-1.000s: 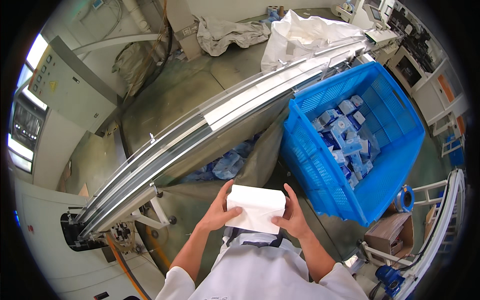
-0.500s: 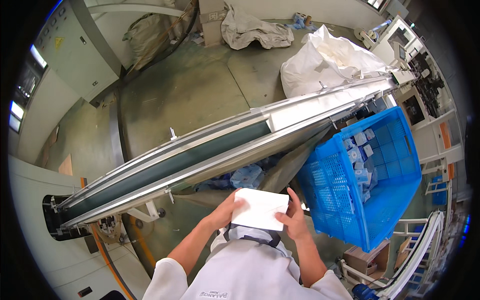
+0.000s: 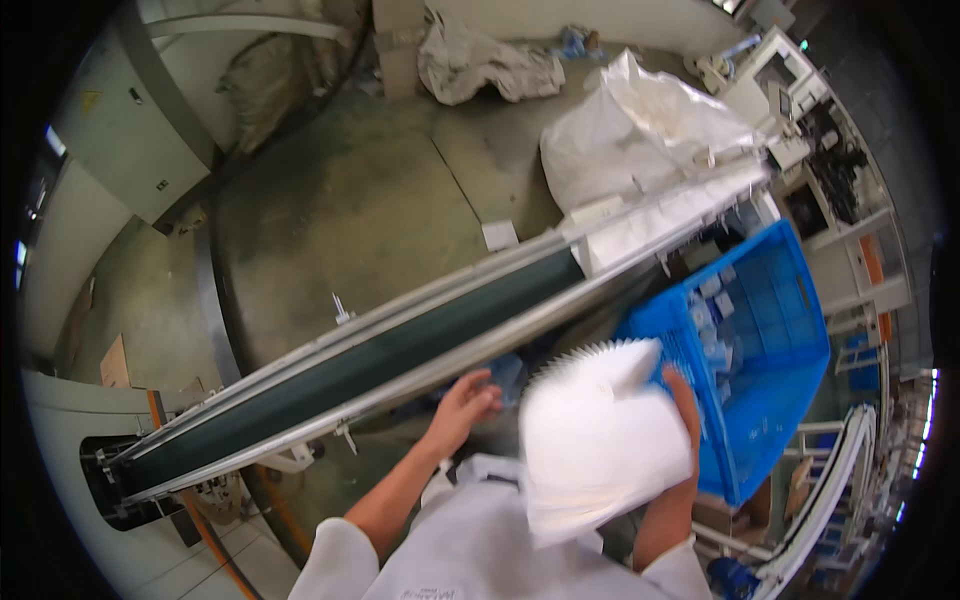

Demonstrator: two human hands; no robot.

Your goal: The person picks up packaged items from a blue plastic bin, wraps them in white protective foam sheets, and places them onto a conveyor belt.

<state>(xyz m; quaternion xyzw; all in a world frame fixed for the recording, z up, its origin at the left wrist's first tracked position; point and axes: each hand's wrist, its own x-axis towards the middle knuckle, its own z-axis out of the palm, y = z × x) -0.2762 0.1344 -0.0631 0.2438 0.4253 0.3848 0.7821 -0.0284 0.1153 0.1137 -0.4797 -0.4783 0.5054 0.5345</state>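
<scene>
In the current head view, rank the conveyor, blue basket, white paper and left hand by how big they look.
1. Conveyor
2. Blue basket, partly hidden
3. White paper, looking bigger for being near the camera
4. Left hand

A: Item and finish?
B: White sheaf (image 3: pixel 605 455), one; plain, paper-like, soft-edged, material not certain.
A: Condition?
B: Upper edge ragged, seemingly fanned in thin layers; a flap stands folded at the upper right corner. Surface blurred; finer detail cannot be read.
A: Pose and location?
B: Tilted, broad face upward, raised before the wearer's chest, held at its right side by the right hand (image 3: pixel 684 415).
</scene>
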